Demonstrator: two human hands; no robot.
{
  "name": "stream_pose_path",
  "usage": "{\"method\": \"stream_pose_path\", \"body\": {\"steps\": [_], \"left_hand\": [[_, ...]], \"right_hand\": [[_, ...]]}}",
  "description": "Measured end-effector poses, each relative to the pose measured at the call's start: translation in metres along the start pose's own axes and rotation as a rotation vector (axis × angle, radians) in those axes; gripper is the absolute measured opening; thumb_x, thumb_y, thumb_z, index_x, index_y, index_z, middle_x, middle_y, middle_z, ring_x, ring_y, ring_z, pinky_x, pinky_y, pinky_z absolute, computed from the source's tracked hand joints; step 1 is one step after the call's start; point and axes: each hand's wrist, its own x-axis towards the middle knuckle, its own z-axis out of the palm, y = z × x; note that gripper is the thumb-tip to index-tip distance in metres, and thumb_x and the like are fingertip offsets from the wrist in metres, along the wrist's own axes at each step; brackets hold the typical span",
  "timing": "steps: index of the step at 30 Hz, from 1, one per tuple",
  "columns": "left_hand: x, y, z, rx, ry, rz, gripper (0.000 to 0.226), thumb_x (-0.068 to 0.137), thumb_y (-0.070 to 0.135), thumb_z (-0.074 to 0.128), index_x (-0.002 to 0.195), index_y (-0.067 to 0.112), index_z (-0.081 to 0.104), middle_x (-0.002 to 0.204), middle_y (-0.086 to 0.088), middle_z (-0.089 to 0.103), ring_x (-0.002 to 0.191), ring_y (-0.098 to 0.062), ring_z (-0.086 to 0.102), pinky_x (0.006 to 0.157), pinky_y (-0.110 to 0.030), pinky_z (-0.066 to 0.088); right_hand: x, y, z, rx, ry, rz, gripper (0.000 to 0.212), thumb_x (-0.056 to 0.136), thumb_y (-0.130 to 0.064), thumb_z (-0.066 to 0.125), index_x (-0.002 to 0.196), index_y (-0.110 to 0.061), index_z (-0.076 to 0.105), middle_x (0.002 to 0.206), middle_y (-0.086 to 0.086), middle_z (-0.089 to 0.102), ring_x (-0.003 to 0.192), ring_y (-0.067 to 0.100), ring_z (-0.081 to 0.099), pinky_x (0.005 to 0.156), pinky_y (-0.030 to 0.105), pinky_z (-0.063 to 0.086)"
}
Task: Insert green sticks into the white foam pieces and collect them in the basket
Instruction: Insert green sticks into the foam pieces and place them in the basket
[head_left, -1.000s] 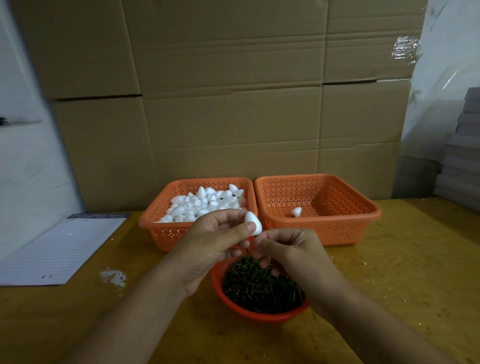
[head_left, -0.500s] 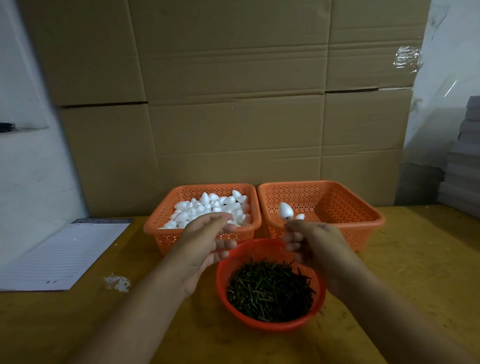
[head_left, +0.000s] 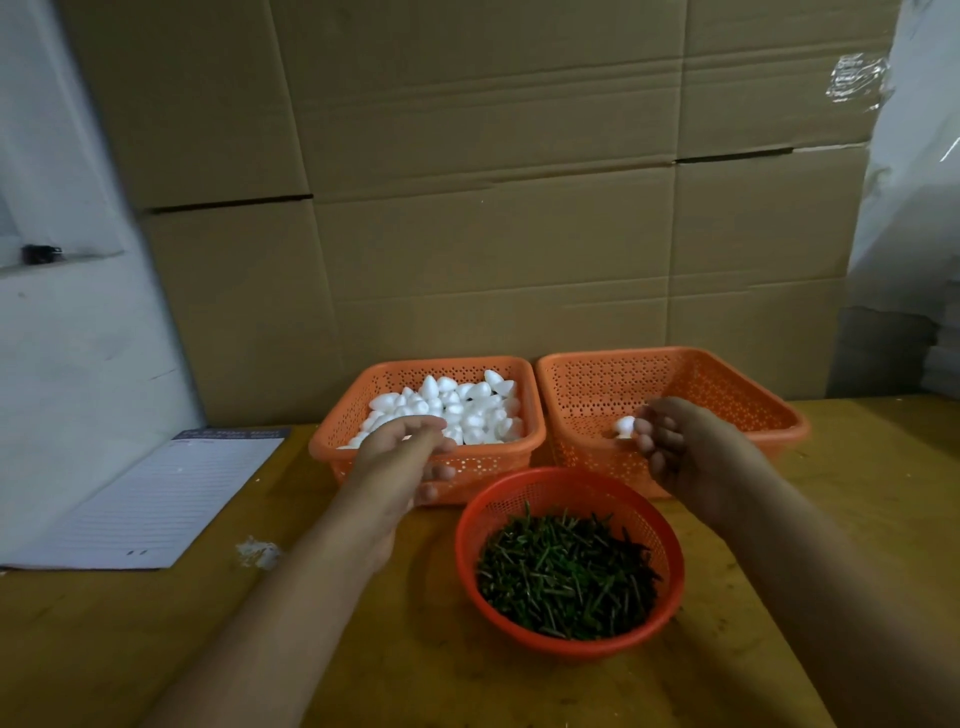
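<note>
An orange left basket (head_left: 483, 475) holds several white foam pieces (head_left: 457, 402). My left hand (head_left: 408, 454) hovers over its front rim, fingers loosely curled and holding nothing. The orange right basket (head_left: 727, 384) has white foam pieces (head_left: 624, 426) lying near its front left wall. My right hand (head_left: 685, 452) hangs over that wall with its fingers relaxed, fingertips right beside the foam; I cannot tell if they touch. A round red bowl (head_left: 660, 525) full of green sticks (head_left: 566, 569) stands in front, between my forearms.
Stacked cardboard boxes (head_left: 493, 182) form a wall behind the baskets. A lined paper pad (head_left: 156, 499) lies at the left of the wooden table (head_left: 857, 519), with a small white scrap (head_left: 257, 552) near it. Grey stacked sheets sit at the far right.
My hands parted from above the bowl. The right hand carried the foam piece to the right basket and no longer pinches it. The left hand moved to the left basket.
</note>
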Motion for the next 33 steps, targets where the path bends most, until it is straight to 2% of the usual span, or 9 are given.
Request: {"method": "stream_pose_path", "body": {"steps": [5, 9, 13, 16, 18, 20, 25, 28, 33], "left_hand": [[0.019, 0.001, -0.010, 0.311, 0.145, 0.212, 0.016, 0.089, 0.014, 0.066, 0.094, 0.029, 0.069, 0.086, 0.004, 0.072, 0.062, -0.001, 0.065, 0.056, -0.022, 0.043], [0.047, 0.003, -0.006, 0.642, 0.194, 0.368, 0.020, 0.085, 0.013, 0.064, 0.087, 0.032, 0.066, 0.082, 0.011, 0.068, 0.076, -0.006, 0.063, 0.062, -0.027, 0.047], [0.078, 0.006, -0.001, 0.829, 0.132, 0.342, 0.018, 0.083, 0.010, 0.066, 0.090, 0.027, 0.065, 0.092, 0.005, 0.069, 0.083, -0.019, 0.065, 0.078, -0.036, 0.054], [0.097, 0.007, 0.004, 1.008, -0.005, 0.247, 0.018, 0.082, 0.014, 0.073, 0.093, 0.026, 0.066, 0.103, 0.001, 0.067, 0.098, -0.021, 0.064, 0.088, -0.033, 0.051], [0.105, 0.009, 0.005, 1.108, -0.060, 0.214, 0.019, 0.081, 0.016, 0.075, 0.097, 0.026, 0.068, 0.106, 0.002, 0.066, 0.104, -0.020, 0.063, 0.091, -0.030, 0.048], [0.111, 0.012, 0.005, 1.179, -0.085, 0.210, 0.025, 0.081, 0.015, 0.076, 0.103, 0.024, 0.071, 0.112, 0.000, 0.067, 0.105, -0.020, 0.063, 0.094, -0.032, 0.049], [0.119, 0.013, 0.006, 1.255, -0.261, 0.129, 0.034, 0.089, 0.010, 0.068, 0.119, 0.026, 0.069, 0.133, -0.003, 0.060, 0.123, -0.019, 0.056, 0.103, -0.033, 0.046], [0.122, 0.013, 0.007, 1.362, -0.343, 0.112, 0.040, 0.097, 0.010, 0.055, 0.132, 0.029, 0.062, 0.156, -0.007, 0.042, 0.146, -0.024, 0.035, 0.119, -0.041, 0.030], [0.120, 0.013, 0.009, 1.471, -0.381, 0.101, 0.043, 0.101, 0.015, 0.046, 0.139, 0.032, 0.056, 0.159, -0.011, 0.036, 0.147, -0.027, 0.031, 0.120, -0.039, 0.027]], "right_hand": [[-0.014, -0.005, 0.000, -0.259, -0.074, -0.023, 0.013, 0.091, -0.018, 0.061, 0.090, -0.007, 0.069, 0.064, 0.001, 0.064, 0.049, 0.009, 0.052, 0.042, 0.021, 0.041], [-0.027, -0.012, 0.001, -0.630, -0.241, -0.074, 0.015, 0.091, -0.018, 0.066, 0.085, -0.005, 0.070, 0.062, -0.001, 0.066, 0.047, 0.006, 0.051, 0.042, 0.019, 0.039], [-0.038, -0.013, 0.008, -0.982, -0.439, -0.174, 0.010, 0.090, -0.021, 0.070, 0.089, -0.012, 0.074, 0.072, 0.001, 0.073, 0.052, 0.004, 0.056, 0.046, 0.017, 0.042], [-0.045, -0.012, 0.015, -1.202, -0.566, -0.246, 0.007, 0.087, -0.029, 0.074, 0.091, -0.023, 0.073, 0.079, 0.009, 0.073, 0.062, 0.011, 0.060, 0.056, 0.024, 0.047], [-0.049, -0.011, 0.020, -1.322, -0.628, -0.261, 0.014, 0.085, -0.034, 0.076, 0.096, -0.028, 0.072, 0.076, 0.005, 0.072, 0.065, 0.010, 0.064, 0.061, 0.025, 0.050], [-0.052, -0.009, 0.025, -1.446, -0.672, -0.285, 0.024, 0.082, -0.037, 0.077, 0.105, -0.031, 0.071, 0.085, -0.005, 0.071, 0.077, 0.008, 0.066, 0.068, 0.026, 0.053], [-0.056, -0.002, 0.028, -1.531, -0.699, -0.264, 0.032, 0.081, -0.039, 0.077, 0.111, -0.033, 0.069, 0.095, -0.017, 0.063, 0.092, 0.008, 0.063, 0.081, 0.030, 0.055], [-0.055, -0.001, 0.029, -1.535, -0.713, -0.249, 0.034, 0.081, -0.040, 0.076, 0.114, -0.033, 0.068, 0.101, -0.015, 0.063, 0.097, 0.010, 0.063, 0.085, 0.034, 0.057], [-0.054, 0.002, 0.028, -1.533, -0.722, -0.243, 0.036, 0.081, -0.039, 0.077, 0.116, -0.032, 0.067, 0.102, -0.012, 0.064, 0.099, 0.012, 0.064, 0.086, 0.034, 0.057]]}}
